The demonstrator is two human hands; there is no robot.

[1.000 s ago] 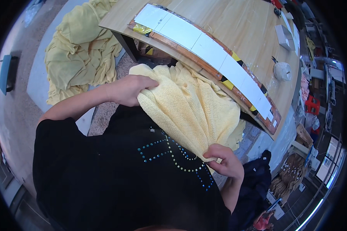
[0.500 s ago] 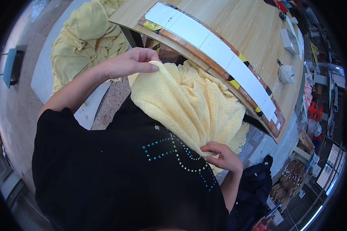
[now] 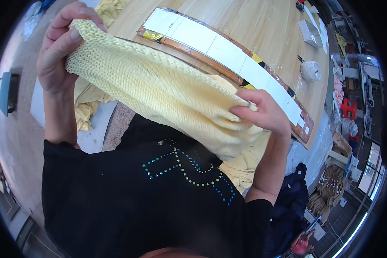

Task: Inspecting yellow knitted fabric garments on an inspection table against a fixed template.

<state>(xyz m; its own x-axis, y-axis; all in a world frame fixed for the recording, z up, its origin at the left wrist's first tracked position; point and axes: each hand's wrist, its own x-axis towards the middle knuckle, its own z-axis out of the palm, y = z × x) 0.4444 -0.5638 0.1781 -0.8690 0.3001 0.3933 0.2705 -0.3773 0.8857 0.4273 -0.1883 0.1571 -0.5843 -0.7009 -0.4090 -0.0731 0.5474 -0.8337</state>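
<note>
A pale yellow knitted fabric piece (image 3: 159, 86) is stretched between my two hands, raised in front of my chest. My left hand (image 3: 64, 47), high at the upper left, grips one end of its thick edge between thumb and fingers. Toward the right, my right hand (image 3: 264, 109) pinches the same edge, with folds gathering below the fingertips. The rest of the knit hangs down toward my lap, and its lower part is partly hidden behind my right forearm. Whether it is a whole garment or a panel I cannot tell.
Ahead stands a wooden table (image 3: 253, 26) with a long white-topped board (image 3: 228, 49) along its near edge. A white box (image 3: 309, 33) and a plastic-wrapped roll (image 3: 310, 71) sit on it. More yellow knits (image 3: 88, 101) lie at left; dark clothing (image 3: 290, 193) lies at right.
Both hands have lifted the yellow knit upward from my lap. My left hand moved up and left, my right hand up, and the edge between them is now stretched out.
</note>
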